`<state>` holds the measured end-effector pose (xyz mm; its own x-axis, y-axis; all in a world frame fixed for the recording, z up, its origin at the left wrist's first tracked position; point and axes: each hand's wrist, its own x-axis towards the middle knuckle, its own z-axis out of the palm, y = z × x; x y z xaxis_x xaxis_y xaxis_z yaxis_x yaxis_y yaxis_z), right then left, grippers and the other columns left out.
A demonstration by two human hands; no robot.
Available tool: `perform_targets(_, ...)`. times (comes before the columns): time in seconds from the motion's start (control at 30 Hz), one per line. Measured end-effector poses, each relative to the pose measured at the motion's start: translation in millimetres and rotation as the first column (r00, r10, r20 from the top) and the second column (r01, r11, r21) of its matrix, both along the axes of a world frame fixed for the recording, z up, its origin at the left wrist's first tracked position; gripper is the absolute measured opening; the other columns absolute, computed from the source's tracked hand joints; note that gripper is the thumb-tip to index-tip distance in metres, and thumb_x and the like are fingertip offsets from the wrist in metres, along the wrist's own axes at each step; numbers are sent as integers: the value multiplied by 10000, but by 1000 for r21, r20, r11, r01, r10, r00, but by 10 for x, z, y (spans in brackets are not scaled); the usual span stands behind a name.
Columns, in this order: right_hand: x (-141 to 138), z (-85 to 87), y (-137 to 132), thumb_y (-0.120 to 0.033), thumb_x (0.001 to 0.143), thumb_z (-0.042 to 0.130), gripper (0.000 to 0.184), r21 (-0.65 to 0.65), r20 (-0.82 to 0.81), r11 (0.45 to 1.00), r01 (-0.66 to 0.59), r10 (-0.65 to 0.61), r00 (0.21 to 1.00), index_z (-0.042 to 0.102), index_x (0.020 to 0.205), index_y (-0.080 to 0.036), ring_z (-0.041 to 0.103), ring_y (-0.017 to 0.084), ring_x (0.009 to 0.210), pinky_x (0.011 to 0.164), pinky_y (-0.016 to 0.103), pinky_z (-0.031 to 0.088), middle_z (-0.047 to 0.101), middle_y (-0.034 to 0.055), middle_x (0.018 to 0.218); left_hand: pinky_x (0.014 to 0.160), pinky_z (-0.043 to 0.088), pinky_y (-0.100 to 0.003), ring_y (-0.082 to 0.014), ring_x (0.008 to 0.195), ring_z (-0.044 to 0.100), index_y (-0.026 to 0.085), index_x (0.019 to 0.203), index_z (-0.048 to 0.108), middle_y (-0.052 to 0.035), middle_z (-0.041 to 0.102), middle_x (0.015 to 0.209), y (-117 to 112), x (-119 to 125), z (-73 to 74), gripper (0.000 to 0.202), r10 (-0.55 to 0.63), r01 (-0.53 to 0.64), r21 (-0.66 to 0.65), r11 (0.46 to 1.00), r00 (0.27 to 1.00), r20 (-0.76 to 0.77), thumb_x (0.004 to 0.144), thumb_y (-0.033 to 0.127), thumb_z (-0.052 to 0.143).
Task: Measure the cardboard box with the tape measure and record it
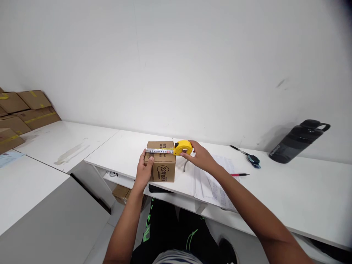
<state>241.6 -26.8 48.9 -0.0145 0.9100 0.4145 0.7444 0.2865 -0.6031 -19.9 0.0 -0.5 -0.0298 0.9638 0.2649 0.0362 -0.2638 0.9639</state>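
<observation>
A small brown cardboard box (163, 172) with dark printing sits near the front edge of the white table. Across its top lies the pulled-out blade (159, 151) of a yellow tape measure (183, 147), its numbers facing up. My left hand (145, 167) is closed around the box's left side, thumb on the top near the front and fingers at the blade's end. Whether those fingers also pinch the blade tip, I cannot tell. My right hand (200, 156) grips the tape measure's case at the box's right edge.
Right of the box lie printed papers (220, 183), a red pen (239, 174), a black pen (238, 149) and a small dark blue item (253, 160). A dark bottle (297, 141) stands farther right against the wall. Several cartons (35, 110) are stacked at the far left.
</observation>
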Motion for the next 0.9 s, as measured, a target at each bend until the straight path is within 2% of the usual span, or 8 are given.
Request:
perform_targets(0.1,18,-55,-19,-524,829,601,507,3,-31,1000,-14,14,999,498,1245,-254,594,246,1036,840,380,471,622,79,1208,1129,348,-364,-246,1355,430,237,1439,405,-79,456,1478,-6,5,-9,630,10,-10,24,1000,1000,-3,880,462,586)
perform_targets(0.33,-22,-87,-42,-541,829,600,556,-53,-115,998,-32,26,993,438,1268,-241,613,234,942,819,378,478,652,66,1120,1110,373,-355,-250,1363,421,230,1448,388,-85,458,1476,-12,15,0,629,-4,4,9,1000,1000,5,886,439,580)
perform_targets(0.5,-35,-90,-36,-542,835,595,583,-47,-137,998,-37,31,990,411,1296,-237,607,230,946,828,380,481,639,79,1162,1101,385,-348,-253,1359,425,234,1450,384,-84,439,1489,-14,19,-2,643,-7,7,8,1000,1000,16,881,459,583)
perform_targets(0.63,-20,-162,-26,-541,835,598,595,-47,-153,998,-35,27,988,403,1303,-230,608,235,956,828,384,484,633,88,1171,1085,407,-382,-258,1309,484,272,1440,401,-78,473,1460,-15,11,-20,636,-30,30,-1,1000,999,32,874,493,587)
perform_targets(0.77,-31,-298,-29,-548,831,602,568,-40,-250,999,-26,15,968,421,1261,-225,610,246,975,777,374,504,621,97,1164,1053,443,-391,-265,1274,519,266,1421,429,-99,480,1449,-3,13,-26,635,-40,41,-16,999,998,58,861,512,598)
perform_targets(0.9,-104,-279,-29,-537,833,610,505,-5,-294,999,-54,50,955,445,1198,-229,609,229,934,773,374,506,618,86,1117,999,491,-383,-266,1227,559,288,1439,401,-99,482,1446,14,30,-21,664,-22,26,-48,998,997,78,852,521,607)
